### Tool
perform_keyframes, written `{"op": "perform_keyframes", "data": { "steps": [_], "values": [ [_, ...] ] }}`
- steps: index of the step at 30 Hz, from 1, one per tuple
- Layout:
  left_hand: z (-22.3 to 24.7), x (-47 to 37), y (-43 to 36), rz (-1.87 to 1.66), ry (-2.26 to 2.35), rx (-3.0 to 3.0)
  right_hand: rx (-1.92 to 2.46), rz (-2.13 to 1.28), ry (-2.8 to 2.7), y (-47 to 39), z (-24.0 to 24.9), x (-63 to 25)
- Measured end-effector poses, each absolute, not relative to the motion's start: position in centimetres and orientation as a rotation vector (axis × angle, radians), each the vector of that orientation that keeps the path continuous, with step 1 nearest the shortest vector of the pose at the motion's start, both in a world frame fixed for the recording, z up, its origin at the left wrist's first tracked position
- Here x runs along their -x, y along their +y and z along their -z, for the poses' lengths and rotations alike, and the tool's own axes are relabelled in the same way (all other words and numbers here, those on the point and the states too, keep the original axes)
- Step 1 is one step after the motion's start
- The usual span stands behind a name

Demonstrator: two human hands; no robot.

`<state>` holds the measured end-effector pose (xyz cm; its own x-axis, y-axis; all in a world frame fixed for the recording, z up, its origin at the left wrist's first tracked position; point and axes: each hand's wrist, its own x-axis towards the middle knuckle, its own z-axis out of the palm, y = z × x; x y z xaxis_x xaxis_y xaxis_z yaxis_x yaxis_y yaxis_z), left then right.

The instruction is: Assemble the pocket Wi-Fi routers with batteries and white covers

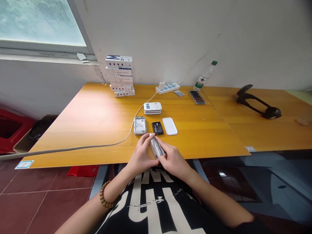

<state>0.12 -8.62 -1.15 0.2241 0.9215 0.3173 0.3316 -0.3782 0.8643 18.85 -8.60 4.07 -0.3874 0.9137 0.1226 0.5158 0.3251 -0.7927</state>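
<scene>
Yellow-brown, wood-like material makes the surface of the table (97, 123), which stands against a pale wall (170, 39). A window (44, 22) is at the upper left, and the floor (48, 198) has dark red tiles. Near the wall there are stacked white boxes (120, 80), and more to the right a power strip (168, 88) and a bottle (203, 78).

Both forearms reach forward, and the hands meet close to the front edge. Between the left hand (140, 156) and the right hand (175, 159) is a slim white device (156, 148). The fingers of both hands are bent and closed on it from its two sides. Just beyond it lies a black battery (157, 128), between a labelled device (140, 125) and a white cover (170, 126).
</scene>
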Motion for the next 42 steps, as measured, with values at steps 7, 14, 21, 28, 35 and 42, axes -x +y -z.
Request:
{"op": "perform_keyframes", "data": {
  "steps": [7, 14, 21, 28, 35, 42],
  "values": [
    [1.4, 0.2, -8.5, -1.142, 1.037, -1.745, 1.44, -0.921, -1.85, -7.6, -2.7, -21.5],
    [-0.3, 2.1, -8.7, -0.86, 1.023, -1.875, 1.542, -0.674, -1.672, -3.4, -3.1, -25.2],
    [-0.6, 2.0, -8.8, -0.742, 1.017, -2.084, 1.744, -0.57, -1.863, 3.4, -3.8, -26.2],
    [0.0, 1.9, -8.5, -0.755, 1.061, -2.106, 1.745, -0.391, -2.141, 3.6, -2.3, -26.5],
    [-0.1, 2.0, -8.2, -0.812, 1.048, -2.069, 1.644, -0.34, -2.139, 2.7, -3.1, -25.7],
    [0.7, 1.6, -8.1, -0.855, 1.1, -2.039, 1.153, -0.651, -2.465, -2.7, -4.3, -20.5]
  ]
}}
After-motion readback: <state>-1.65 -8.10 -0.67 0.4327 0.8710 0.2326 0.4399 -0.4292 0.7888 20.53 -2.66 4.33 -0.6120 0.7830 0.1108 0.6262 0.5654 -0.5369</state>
